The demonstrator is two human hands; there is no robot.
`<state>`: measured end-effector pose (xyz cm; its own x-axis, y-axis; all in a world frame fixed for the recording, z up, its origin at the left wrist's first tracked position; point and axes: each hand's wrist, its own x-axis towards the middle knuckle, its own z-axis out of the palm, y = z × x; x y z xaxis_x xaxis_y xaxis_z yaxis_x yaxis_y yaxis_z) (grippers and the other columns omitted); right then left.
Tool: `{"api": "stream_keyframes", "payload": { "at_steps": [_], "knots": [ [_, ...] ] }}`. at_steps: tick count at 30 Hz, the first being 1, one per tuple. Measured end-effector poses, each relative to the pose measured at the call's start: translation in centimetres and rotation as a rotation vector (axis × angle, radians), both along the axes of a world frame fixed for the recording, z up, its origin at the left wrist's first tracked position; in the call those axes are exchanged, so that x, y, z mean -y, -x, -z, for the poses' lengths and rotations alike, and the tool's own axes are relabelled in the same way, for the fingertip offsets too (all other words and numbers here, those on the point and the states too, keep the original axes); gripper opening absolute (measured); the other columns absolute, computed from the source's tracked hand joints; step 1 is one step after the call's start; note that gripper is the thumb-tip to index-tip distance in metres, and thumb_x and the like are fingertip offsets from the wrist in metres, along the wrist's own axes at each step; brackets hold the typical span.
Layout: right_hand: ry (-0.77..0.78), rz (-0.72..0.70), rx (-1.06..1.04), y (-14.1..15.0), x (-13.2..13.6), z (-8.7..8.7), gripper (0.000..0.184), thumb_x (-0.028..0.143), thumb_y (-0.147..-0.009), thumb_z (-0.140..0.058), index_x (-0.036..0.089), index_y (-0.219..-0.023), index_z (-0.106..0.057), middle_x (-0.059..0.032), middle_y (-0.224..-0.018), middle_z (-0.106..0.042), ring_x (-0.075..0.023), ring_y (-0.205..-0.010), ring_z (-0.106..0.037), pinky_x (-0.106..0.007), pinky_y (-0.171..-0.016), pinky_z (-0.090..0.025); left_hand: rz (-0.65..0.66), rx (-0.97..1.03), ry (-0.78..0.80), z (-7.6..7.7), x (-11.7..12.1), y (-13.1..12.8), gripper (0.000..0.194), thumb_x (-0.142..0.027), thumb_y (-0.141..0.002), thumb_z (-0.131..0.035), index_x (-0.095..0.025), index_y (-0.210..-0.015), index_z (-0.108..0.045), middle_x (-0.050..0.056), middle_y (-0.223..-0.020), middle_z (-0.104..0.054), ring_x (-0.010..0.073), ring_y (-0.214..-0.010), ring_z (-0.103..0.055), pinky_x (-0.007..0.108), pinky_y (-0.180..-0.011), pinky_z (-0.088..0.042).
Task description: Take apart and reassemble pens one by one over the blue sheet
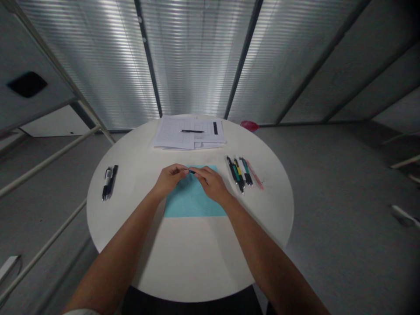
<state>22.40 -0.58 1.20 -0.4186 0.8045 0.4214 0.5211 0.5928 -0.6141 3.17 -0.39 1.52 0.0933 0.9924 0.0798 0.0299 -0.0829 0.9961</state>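
Above a light-blue sheet (193, 199) on the round white table, my two hands meet at a small dark pen (192, 172) with a bit of blue on it. Thumb and fingers of my left hand (172, 177) pinch at its left end, where a thin tip seems to show. My right hand (211, 181) is closed around the other end, and its fingers hide most of the barrel. To the right of that hand lie several pens (239, 173) in black, green, yellow and white, with a pinkish-red one (255, 175) beside them.
A stack of printed papers (177, 133) with a black pen (192, 131) on top lies at the table's far side. Two dark pens (110, 183) rest near the left edge. Pale metal rails (49, 164) stand left of the table (193, 258); a blind-covered glass wall is behind.
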Motion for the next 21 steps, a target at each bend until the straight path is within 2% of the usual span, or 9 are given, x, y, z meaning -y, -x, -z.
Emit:
{"api": "stream_keyframes", "payload": {
  "at_steps": [10,16,21],
  "knots": [
    [0.012,-0.016,-0.032,0.14,0.07,-0.03,0.033,0.033,-0.096,-0.040,0.031,-0.125,-0.057,-0.0034,-0.106,-0.063,-0.0159,-0.098,-0.058,-0.031,-0.088,-0.046,0.001,-0.052,-0.026,-0.09,0.14,-0.02,0.025,-0.038,-0.071,-0.072,-0.015,-0.080,-0.068,0.000,-0.067,-0.061,0.0101,-0.061,-0.050,0.024,-0.060,-0.038],
    [0.034,0.000,-0.055,0.16,0.06,0.10,0.030,0.033,-0.095,-0.042,0.028,-0.121,-0.058,-0.0041,-0.108,-0.063,-0.0163,-0.099,-0.059,-0.032,-0.088,-0.047,0.004,0.056,-0.019,-0.32,0.16,-0.08,0.028,-0.032,-0.068,-0.075,-0.017,-0.091,-0.067,-0.002,-0.068,-0.059,0.0091,-0.061,-0.051,0.023,-0.059,-0.038],
    [0.031,-0.011,-0.060,0.15,0.07,0.04,0.029,0.033,-0.095,-0.042,0.026,-0.118,-0.059,-0.0045,-0.107,-0.063,-0.0160,-0.101,-0.058,-0.031,-0.090,-0.046,-0.035,-0.003,0.001,-0.58,0.34,-0.11,0.024,-0.036,-0.069,-0.073,-0.015,-0.081,-0.067,0.000,-0.065,-0.058,0.0103,-0.059,-0.050,0.024,-0.057,-0.038]
  ]
}}
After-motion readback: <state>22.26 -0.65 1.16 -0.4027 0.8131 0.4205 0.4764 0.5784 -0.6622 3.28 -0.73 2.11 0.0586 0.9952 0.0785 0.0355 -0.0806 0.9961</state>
